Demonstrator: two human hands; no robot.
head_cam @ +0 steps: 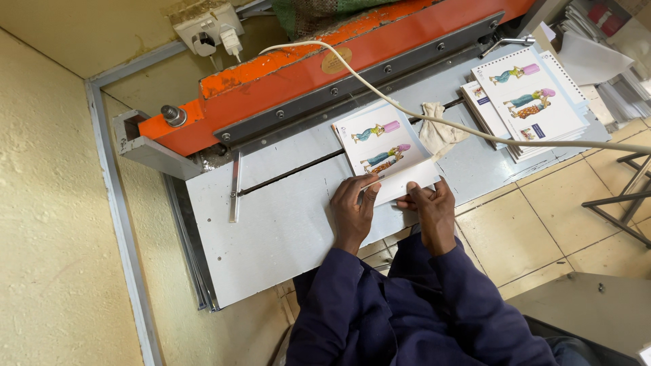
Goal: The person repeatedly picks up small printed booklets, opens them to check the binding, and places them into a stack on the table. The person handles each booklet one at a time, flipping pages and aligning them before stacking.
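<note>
A thin white booklet [381, 146] with colourful printed figures lies on the grey metal bed [271, 217] of an orange machine [325, 57]. Its far edge reaches the machine's slot. My left hand [352, 210] presses on the booklet's near left corner, fingers curled over a folded page. My right hand [432, 210] grips the near right edge, where a white page [413, 177] is folded back. Both sleeves are dark blue.
A stack of similar booklets [529, 102] sits at the bed's right end. A crumpled cloth [437, 132] lies beside the booklet. A white cable [475, 129] runs across the bed from a wall socket [207, 27]. Tiled floor and a metal frame [630, 196] are at right.
</note>
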